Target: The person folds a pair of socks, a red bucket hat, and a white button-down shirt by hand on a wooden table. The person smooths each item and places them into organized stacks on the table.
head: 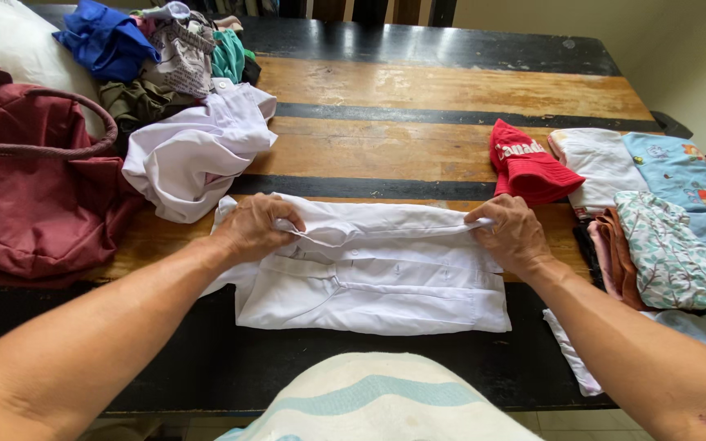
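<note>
A white collared shirt [377, 282] lies partly folded across the near side of the wooden table [418, 90]. My left hand [256, 224] pinches the shirt's upper edge near the collar on the left. My right hand [512, 233] grips the same upper edge at the right end. The cloth between the two hands is pulled into a long fold.
A maroon bag [34, 188] sits at the left. A crumpled white garment [198, 151] and a heap of mixed clothes [157, 49] lie at the back left. A red cap [526, 163] and folded patterned garments [668, 237] are stacked at the right.
</note>
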